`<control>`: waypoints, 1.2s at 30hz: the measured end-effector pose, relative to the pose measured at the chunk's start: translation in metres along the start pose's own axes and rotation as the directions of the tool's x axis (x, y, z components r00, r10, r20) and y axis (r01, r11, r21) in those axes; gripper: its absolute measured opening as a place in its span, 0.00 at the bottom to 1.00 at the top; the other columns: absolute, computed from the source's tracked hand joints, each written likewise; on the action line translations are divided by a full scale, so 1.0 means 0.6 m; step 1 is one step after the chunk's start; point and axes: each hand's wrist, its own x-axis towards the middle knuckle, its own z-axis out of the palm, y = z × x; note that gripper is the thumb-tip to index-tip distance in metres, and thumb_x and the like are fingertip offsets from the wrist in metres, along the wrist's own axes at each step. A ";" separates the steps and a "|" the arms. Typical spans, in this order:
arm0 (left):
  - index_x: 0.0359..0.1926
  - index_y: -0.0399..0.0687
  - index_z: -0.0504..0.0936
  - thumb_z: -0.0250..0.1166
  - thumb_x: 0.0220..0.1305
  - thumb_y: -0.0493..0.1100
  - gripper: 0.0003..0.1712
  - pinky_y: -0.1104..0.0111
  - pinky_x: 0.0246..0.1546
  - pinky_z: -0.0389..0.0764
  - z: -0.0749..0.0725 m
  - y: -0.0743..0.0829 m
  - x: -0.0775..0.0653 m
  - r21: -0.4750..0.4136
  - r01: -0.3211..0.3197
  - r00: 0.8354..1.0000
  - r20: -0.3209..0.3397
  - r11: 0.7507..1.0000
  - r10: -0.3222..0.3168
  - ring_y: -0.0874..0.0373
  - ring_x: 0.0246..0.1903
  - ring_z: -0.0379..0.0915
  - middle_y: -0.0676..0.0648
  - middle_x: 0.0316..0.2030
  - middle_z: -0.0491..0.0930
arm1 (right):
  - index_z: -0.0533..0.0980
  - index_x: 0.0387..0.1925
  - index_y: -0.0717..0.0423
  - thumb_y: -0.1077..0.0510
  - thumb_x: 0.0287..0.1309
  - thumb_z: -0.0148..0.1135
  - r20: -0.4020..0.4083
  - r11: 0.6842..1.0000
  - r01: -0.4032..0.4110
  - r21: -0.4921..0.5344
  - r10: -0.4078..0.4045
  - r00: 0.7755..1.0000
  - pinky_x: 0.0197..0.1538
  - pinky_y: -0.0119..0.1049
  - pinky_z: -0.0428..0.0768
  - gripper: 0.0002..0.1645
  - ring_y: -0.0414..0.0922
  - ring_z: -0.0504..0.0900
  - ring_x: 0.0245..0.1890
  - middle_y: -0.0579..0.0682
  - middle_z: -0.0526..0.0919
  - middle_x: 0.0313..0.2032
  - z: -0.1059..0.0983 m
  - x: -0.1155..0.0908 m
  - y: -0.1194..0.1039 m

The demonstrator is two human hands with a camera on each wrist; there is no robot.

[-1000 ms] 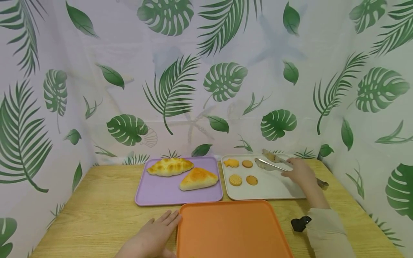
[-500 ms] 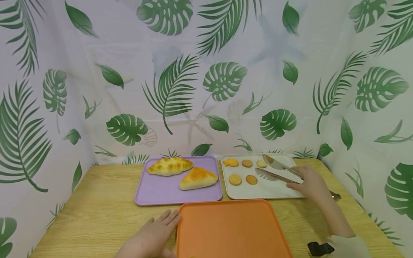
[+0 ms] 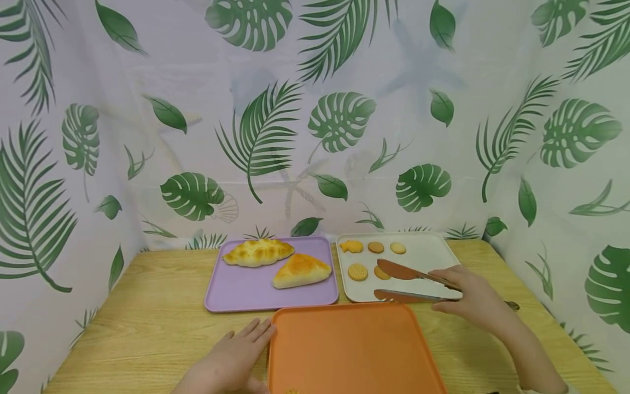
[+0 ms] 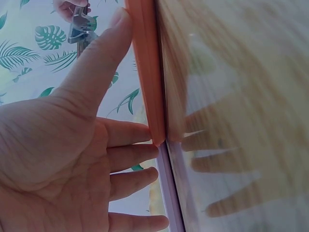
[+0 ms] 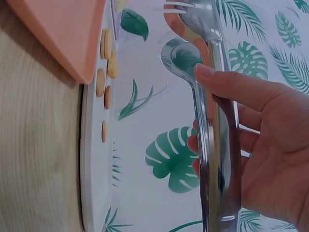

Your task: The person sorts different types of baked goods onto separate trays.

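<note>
My right hand (image 3: 474, 298) grips a pair of metal serving tongs (image 3: 418, 296) over the near part of the white tray (image 3: 433, 249); their two ends stand apart with nothing between them. One arm of the tongs partly covers a round brown cookie (image 3: 380, 272). Also on that tray lie a fish-shaped cookie (image 3: 351, 246), a round brown cookie (image 3: 376, 247), a pale round cookie (image 3: 397, 248) and a thick ridged cookie (image 3: 357, 272). With straight fingers, my left hand (image 3: 228, 355) touches the left rim of the orange tray (image 3: 354, 345).
A purple tray (image 3: 236, 295) at the back left carries a braided loaf (image 3: 258, 252) and a triangular bread (image 3: 302, 271). A cookie (image 3: 292, 391) shows at the bottom edge on the orange tray. Leaf-print cloth (image 3: 344, 180) walls in the wooden table (image 3: 128, 328).
The tongs have come nearer and shifted left, uncovering the pale round cookie at the back; their ends spread wider apart. My left hand stays at the orange tray.
</note>
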 end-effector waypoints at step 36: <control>0.67 0.46 0.54 0.64 0.27 0.73 0.66 0.40 0.55 0.60 -0.003 0.002 -0.001 0.004 -0.007 1.000 -0.012 1.000 0.007 0.45 0.67 0.47 0.45 0.68 0.52 | 0.74 0.44 0.27 0.60 0.32 0.70 0.310 0.892 0.451 0.036 -0.439 0.843 0.44 0.38 0.70 0.34 0.31 0.70 0.40 0.30 0.74 0.40 0.072 -0.017 -0.114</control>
